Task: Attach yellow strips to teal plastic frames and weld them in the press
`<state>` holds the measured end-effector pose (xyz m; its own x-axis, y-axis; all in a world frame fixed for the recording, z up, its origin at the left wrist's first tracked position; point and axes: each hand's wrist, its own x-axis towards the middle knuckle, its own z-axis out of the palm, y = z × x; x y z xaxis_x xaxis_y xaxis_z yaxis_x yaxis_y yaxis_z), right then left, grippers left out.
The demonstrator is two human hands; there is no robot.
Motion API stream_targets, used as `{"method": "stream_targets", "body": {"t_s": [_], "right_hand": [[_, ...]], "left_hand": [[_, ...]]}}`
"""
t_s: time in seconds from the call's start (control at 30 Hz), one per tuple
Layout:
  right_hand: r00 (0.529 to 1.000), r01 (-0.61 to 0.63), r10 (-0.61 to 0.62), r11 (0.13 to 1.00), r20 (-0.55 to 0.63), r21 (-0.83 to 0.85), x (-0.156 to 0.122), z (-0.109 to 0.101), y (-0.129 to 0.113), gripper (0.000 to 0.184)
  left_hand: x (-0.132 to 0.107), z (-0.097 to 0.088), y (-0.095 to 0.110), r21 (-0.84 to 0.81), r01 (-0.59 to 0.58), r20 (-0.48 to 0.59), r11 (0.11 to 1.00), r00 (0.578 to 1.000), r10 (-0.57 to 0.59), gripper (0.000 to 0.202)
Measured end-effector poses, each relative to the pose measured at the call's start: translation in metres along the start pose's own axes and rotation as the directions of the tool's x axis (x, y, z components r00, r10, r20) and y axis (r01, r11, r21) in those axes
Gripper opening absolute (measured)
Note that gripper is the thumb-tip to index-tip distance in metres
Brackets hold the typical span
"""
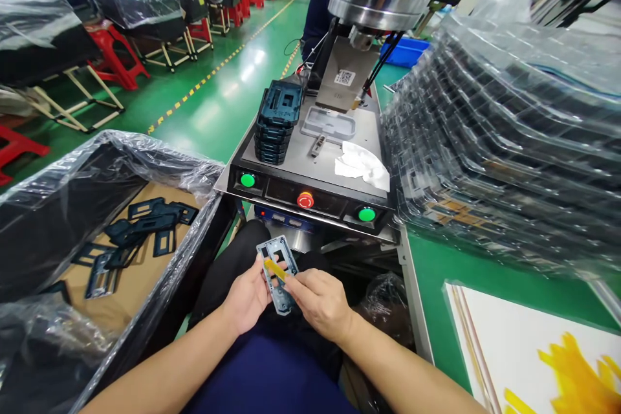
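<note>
My left hand point(250, 297) grips a small grey-blue plastic frame part point(278, 272) by its left edge, low over my lap. My right hand point(320, 301) pinches a short yellow strip point(274, 268) that lies on the face of that part, fingers pressed together. Both hands sit just below the front of the press machine point(310, 184), whose panel carries two green buttons point(248, 180) and a red one point(305, 200). On the machine's plate stand a stack of dark frame parts point(278, 123), a grey fixture point(328, 125) and a white cloth point(361, 165).
A plastic-lined black bin point(58, 220) with several dark frame parts point(136, 233) stands at my left. Bagged stacked trays point(509, 129) fill the right. A white sheet with yellow strips point(548, 349) lies on the green table. Other people work at bins with red stools point(114, 55) far left.
</note>
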<state>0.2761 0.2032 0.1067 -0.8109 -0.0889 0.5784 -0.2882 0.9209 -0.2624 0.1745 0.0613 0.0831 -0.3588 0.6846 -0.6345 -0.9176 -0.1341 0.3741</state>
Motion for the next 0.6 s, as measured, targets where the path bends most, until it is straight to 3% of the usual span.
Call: {"method": "stream_targets", "body": {"t_s": [0.2, 0.6], "right_hand": [[0.998, 0.025, -0.023, 0.999, 0.055, -0.037, -0.0038, 0.0007, 0.0002, 0.026], [0.99, 0.02, -0.009, 0.997, 0.143, -0.079, 0.0023, 0.0083, -0.0028, 0.022]], "left_hand": [[-0.0023, 0.0037, -0.0019, 0.018, 0.034, 0.027, 0.999, 0.999, -0.034, 0.045], [-0.0029, 0.0007, -0.0081, 0.043, 0.063, 0.118, 0.997, 0.991, -0.068, 0.043]]}}
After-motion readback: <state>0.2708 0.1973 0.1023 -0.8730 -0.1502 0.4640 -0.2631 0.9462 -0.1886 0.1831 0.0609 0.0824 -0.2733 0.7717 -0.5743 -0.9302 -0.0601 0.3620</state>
